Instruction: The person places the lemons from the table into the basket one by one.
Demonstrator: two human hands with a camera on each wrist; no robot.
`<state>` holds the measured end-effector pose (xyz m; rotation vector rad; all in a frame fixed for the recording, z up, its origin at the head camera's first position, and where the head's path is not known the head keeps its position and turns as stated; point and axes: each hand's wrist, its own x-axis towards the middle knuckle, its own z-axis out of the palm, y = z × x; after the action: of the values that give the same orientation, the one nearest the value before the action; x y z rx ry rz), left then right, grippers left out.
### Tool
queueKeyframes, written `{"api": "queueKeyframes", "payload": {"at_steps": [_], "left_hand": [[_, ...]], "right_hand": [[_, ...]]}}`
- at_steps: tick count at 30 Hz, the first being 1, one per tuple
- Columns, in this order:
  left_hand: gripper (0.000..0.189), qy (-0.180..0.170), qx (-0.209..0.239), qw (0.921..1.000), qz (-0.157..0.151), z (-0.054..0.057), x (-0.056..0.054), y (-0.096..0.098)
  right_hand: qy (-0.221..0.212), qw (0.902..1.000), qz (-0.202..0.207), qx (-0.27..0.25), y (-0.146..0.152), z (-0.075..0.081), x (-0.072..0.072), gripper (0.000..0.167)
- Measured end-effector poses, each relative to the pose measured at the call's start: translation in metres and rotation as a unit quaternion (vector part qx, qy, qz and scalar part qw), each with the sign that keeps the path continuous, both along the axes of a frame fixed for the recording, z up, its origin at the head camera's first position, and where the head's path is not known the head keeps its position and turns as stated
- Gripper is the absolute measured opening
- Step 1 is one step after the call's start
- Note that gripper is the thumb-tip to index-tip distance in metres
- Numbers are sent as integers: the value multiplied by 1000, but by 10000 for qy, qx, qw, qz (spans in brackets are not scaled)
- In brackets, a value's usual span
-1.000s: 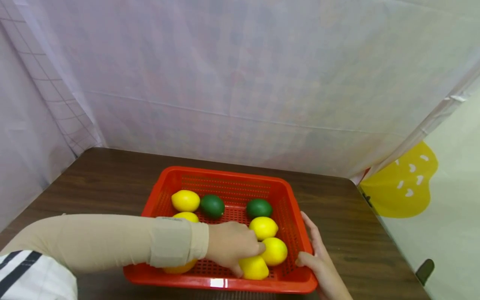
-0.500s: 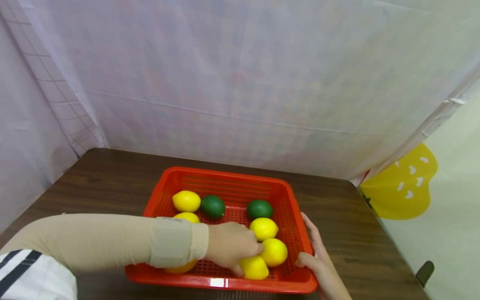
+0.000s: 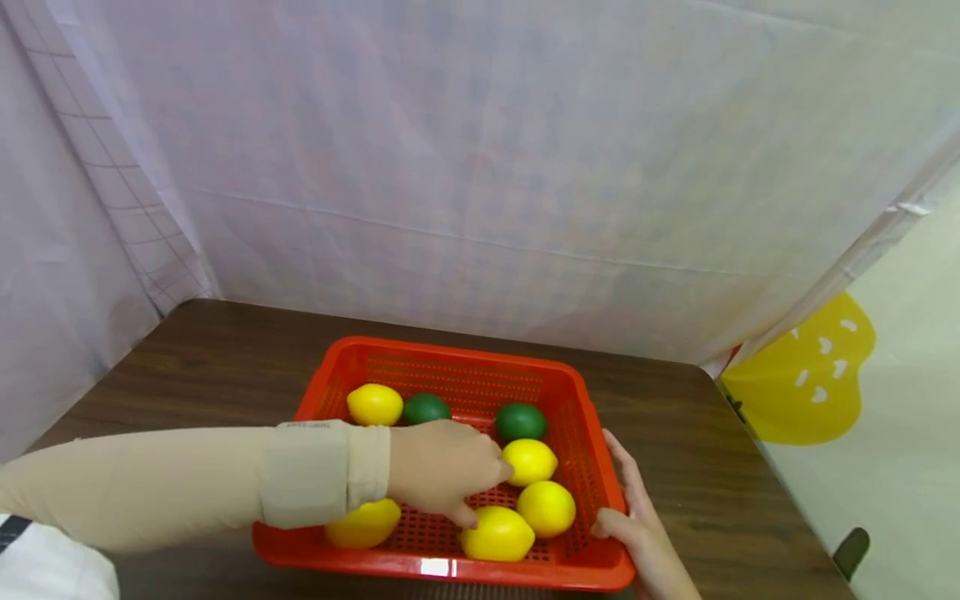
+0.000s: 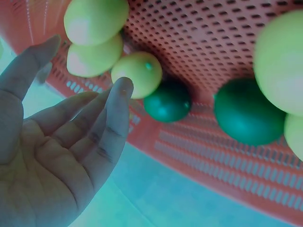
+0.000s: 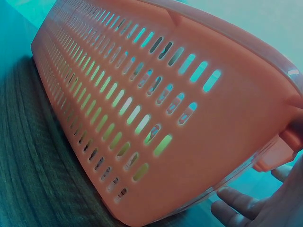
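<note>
A red perforated plastic basket holds several yellow lemons and two dark green, oval fruits. My left hand reaches in over the basket, fingers loosely bent and palm bare in the left wrist view. Its thumb tip lies right at the front lemon; its fingertips overlap the edge of another lemon. Beside these sits a third lemon. The green fruits lie along the back wall. My right hand grips the basket's right end, thumb over the rim and fingers outside.
The basket stands on a dark wood-grain table. At the left of the basket are more lemons, partly hidden by the left forearm. A pale curtain hangs behind the table, with a yellow decoration at the right.
My left hand has let go of the front lemon and drawn back slightly to the left, baring more of that lemon. The right hand stays on the basket's end.
</note>
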<state>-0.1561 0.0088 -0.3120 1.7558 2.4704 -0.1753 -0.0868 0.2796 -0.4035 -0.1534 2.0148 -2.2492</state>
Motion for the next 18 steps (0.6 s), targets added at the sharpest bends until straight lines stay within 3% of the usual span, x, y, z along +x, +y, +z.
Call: {"api": "queueKeyframes", "payload": {"at_steps": [12,18], "left_hand": [[67,-116,-52,9925,1216,26,-3,-39],[59,-360,370,9864,1561,27,-6,-66]], "right_hand": [[62,9999,-92,-13,0,-2,-1,104],[117,9999,-71,4,0,-3,-1,104]]}}
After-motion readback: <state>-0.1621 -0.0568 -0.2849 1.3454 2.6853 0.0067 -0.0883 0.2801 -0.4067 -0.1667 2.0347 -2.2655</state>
